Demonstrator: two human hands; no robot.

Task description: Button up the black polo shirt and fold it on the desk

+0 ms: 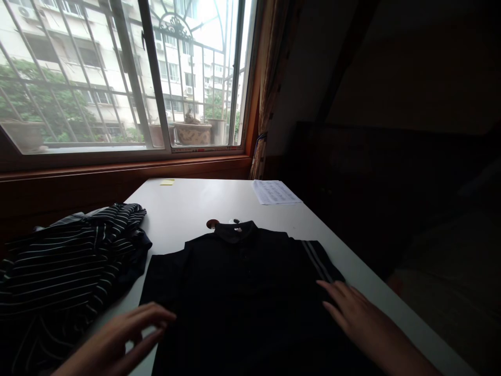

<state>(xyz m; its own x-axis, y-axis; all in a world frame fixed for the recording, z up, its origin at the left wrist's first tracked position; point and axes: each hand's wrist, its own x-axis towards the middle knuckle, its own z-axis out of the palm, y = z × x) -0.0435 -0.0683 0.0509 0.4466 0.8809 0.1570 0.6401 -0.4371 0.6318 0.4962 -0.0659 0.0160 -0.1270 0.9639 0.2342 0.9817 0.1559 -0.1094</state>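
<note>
A black polo shirt (pixel 242 292) lies spread on the white table (pixel 195 201), its collar toward the window. Two grey stripes cross its right sleeve. My left hand (pixel 136 329) is at the shirt's left side, below that sleeve, with thumb and fingers apart and nothing between them. Over the right edge of the shirt, just below the striped sleeve, is my right hand (pixel 348 308), its fingers stretched out. Whether its fingertips touch the cloth I cannot tell. The shirt's lower part runs out of view.
Striped dark clothes (pixel 70 261) lie heaped at the left. Printed sheets (pixel 276 192) rest at the table's far right corner, and a yellow note (pixel 167 182) at the far left. A round hole (pixel 212 223) shows by the collar. Beyond stands a barred window (pixel 195 78) with a curtain (pixel 268 89).
</note>
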